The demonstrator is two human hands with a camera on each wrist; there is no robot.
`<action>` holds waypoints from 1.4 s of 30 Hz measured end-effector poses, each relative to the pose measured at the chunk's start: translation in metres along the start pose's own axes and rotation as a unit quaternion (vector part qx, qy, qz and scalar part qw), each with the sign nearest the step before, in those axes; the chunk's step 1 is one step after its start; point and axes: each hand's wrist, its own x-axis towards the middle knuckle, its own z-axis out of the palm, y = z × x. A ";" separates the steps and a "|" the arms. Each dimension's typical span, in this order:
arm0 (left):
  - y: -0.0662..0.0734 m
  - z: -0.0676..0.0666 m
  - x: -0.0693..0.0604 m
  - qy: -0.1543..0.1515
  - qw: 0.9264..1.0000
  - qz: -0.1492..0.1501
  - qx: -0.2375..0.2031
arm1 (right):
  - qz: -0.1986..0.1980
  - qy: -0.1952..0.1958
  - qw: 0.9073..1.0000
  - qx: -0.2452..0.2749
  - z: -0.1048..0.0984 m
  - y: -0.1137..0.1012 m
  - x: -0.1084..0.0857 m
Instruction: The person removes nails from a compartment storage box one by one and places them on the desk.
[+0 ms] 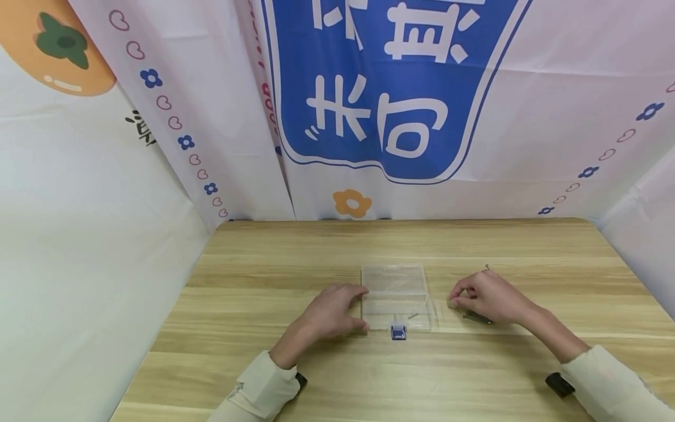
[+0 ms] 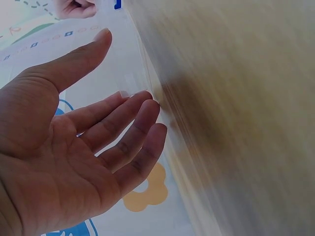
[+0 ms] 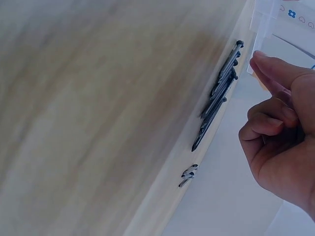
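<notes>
A clear plastic box [image 1: 394, 280] lies opened flat on the table, a blue label or clasp [image 1: 398, 333] at its front edge. One small nail-like piece [image 1: 413, 316] shows in its front half. My left hand [image 1: 334, 310] is at the box's left side, thumb and index fingertips touching the edge; in the left wrist view its fingers [image 2: 129, 147] are loosely extended. To the right of the box, my right hand [image 1: 493, 298] hovers by a row of dark nails [image 3: 219, 93], fingers curled, thumb and index tips together. Nothing can be made out between them.
A few smaller metal pieces [image 3: 189, 173] lie beyond the nails, partly hidden by the right hand in the head view. The wooden table [image 1: 263, 252] meets a printed cloth backdrop [image 1: 316, 193] at its far edge. White cloth walls stand on both sides.
</notes>
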 end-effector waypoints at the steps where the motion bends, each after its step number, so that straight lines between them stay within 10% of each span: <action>1: 0.000 0.000 0.000 0.000 1.000 0.000 0.000 | 0.002 0.003 1.000 0.000 0.000 0.000 0.000; 17: 0.000 -0.001 -0.001 -0.001 1.000 0.000 0.000 | -0.049 0.033 0.998 -0.009 0.005 -0.024 0.009; 42: 0.001 -0.001 -0.001 -0.002 1.000 -0.003 -0.002 | -0.118 -0.027 0.993 0.006 0.032 -0.052 0.027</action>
